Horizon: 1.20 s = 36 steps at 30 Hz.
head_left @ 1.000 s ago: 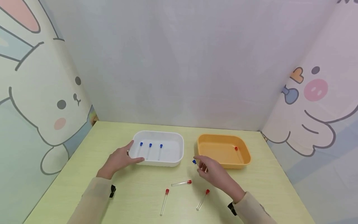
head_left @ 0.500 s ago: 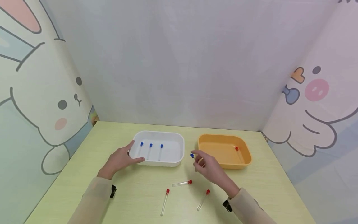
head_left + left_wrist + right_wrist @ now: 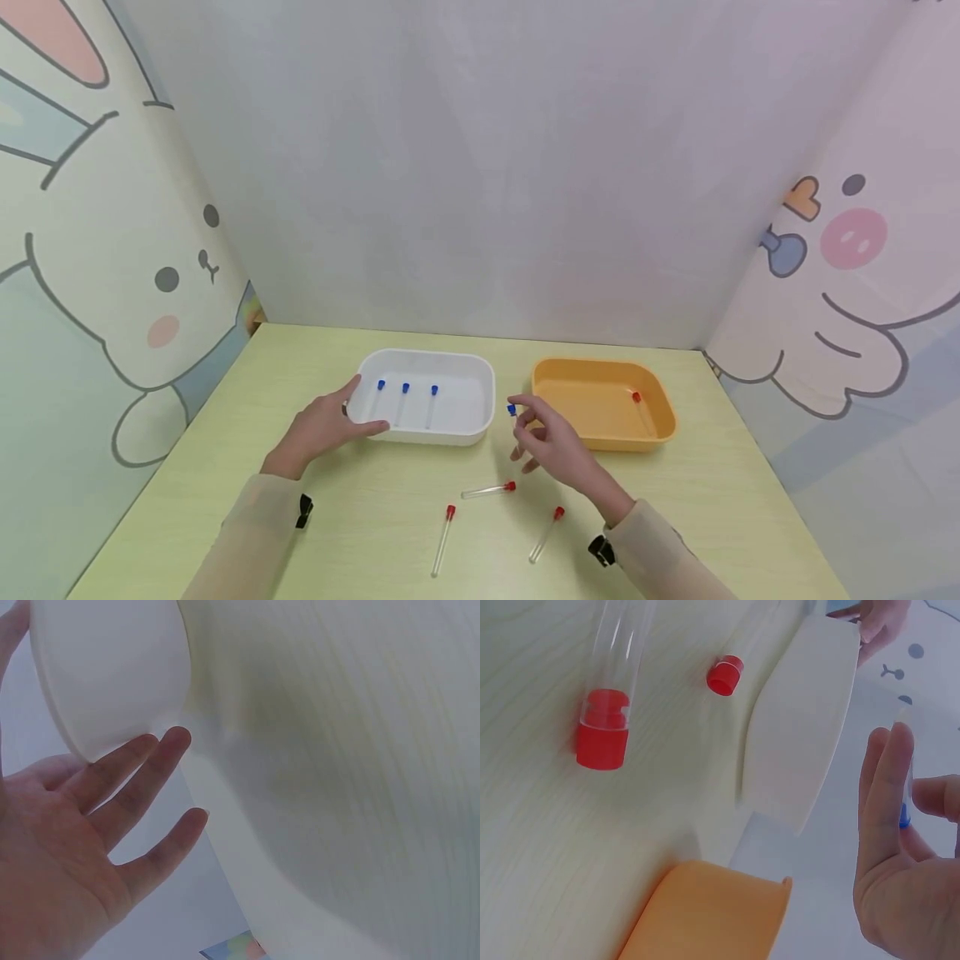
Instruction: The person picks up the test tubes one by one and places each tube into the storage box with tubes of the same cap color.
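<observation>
A white plastic tray (image 3: 457,438) stands left of centre in the head view, with several blue-capped test tubes (image 3: 406,389) lying inside. At its left end my left hand (image 3: 322,427) holds it, thumb on the near rim and other fingers along the outer side; the little finger (image 3: 169,851) stands free of it. Between the two trays, my right hand (image 3: 551,442) pinches a blue-capped test tube (image 3: 512,409) above the table. Its blue cap (image 3: 905,817) shows behind the fingers in the right wrist view; much of the glass is hidden.
An orange tray (image 3: 570,400) with one red-capped test tube (image 3: 637,402) inside stands behind the right hand. Closer in, three red-capped test tubes lie on the table: one sideways (image 3: 487,490), one left (image 3: 444,542), one right (image 3: 547,535). A curtain (image 3: 480,167) hangs behind the table.
My right hand has moved left and slightly away from me with the blue-capped test tube, leaving the orange tray's front corner towards the white tray. My left hand has stayed on the white tray.
</observation>
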Each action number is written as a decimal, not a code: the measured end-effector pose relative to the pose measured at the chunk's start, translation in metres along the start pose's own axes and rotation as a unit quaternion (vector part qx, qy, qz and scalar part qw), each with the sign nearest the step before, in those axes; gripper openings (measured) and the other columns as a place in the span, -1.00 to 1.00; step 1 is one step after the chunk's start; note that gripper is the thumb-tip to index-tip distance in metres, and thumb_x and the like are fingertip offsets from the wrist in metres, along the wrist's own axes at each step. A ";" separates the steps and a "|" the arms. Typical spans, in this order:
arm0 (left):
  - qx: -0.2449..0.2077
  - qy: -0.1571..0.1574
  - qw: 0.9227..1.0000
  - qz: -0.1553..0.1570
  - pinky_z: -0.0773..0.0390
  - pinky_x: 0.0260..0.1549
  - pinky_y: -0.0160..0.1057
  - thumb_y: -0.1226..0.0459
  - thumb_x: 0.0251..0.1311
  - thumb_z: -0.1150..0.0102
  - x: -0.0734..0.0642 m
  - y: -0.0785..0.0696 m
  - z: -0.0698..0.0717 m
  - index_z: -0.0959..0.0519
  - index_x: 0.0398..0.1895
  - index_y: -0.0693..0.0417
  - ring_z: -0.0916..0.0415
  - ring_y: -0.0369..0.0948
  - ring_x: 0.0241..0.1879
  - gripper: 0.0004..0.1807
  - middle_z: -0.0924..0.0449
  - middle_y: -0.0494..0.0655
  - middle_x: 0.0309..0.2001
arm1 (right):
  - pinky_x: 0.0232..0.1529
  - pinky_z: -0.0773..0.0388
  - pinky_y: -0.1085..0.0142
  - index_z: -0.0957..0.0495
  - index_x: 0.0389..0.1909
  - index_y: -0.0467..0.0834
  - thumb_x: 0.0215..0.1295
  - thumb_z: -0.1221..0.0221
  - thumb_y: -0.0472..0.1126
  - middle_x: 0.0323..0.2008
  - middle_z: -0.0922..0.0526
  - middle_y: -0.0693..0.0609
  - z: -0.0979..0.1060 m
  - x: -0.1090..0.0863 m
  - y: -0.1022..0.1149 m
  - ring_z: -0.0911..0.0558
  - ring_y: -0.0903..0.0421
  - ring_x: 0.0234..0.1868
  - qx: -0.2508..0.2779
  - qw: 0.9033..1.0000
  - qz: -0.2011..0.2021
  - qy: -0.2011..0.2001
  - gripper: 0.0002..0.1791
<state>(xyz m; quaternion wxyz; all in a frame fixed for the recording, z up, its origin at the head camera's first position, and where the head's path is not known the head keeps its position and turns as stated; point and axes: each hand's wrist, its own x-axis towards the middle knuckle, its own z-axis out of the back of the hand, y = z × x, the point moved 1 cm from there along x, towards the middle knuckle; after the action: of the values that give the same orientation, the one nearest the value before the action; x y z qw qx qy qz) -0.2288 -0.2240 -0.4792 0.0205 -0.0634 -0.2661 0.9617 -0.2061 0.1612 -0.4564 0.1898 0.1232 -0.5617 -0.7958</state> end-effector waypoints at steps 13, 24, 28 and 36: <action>0.000 0.003 1.000 -0.003 -0.36 -0.37 -0.28 -0.39 -0.02 -0.40 -0.001 -0.002 0.002 0.00 0.65 0.20 -0.49 -0.05 -0.10 0.36 -0.48 0.40 0.35 | -0.29 -0.77 0.11 -0.25 0.48 -0.08 0.45 -0.16 -0.38 -0.05 -0.44 -0.28 -0.001 0.005 -0.003 -0.76 0.05 -0.25 0.067 0.997 -0.026 0.010 -0.37; 0.000 0.002 1.000 -0.001 -0.37 -0.34 -0.28 -0.40 -0.03 -0.40 -0.001 -0.002 0.000 -0.01 0.65 0.18 -0.50 -0.05 -0.08 0.37 -0.46 0.38 0.38 | -0.07 -0.75 0.23 0.06 0.58 -0.10 0.24 -0.33 -0.46 0.03 -0.36 -0.12 -0.003 0.005 0.001 -0.72 0.07 -0.05 0.077 0.994 -0.020 0.070 0.01; 0.001 0.003 1.000 0.001 -0.38 -0.33 -0.28 -0.41 -0.03 -0.39 -0.001 -0.002 0.000 0.00 0.65 0.18 -0.50 -0.04 -0.06 0.37 -0.45 0.38 0.39 | -0.07 -0.73 0.32 0.07 0.59 -0.09 0.22 -0.33 -0.49 0.10 -0.35 -0.24 -0.004 0.004 0.003 -0.71 0.09 -0.04 0.061 0.995 -0.025 0.080 0.04; -0.002 0.004 1.000 0.006 -0.39 -0.32 -0.27 -0.38 -0.01 -0.40 -0.001 -0.003 0.001 0.00 0.65 0.18 -0.50 -0.03 -0.04 0.35 -0.44 0.39 0.39 | -0.06 -0.73 0.32 0.05 0.60 -0.10 0.22 -0.38 -0.43 0.15 -0.36 -0.19 -0.006 0.004 0.009 -0.72 0.03 0.00 0.055 0.994 -0.031 0.091 0.05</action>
<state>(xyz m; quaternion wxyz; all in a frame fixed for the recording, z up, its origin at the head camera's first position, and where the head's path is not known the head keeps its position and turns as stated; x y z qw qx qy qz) -0.2281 -0.2223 -0.4771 0.0152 -0.0685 -0.2675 0.9610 -0.2054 0.1521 -0.4495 0.2086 0.2227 -0.5811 -0.7545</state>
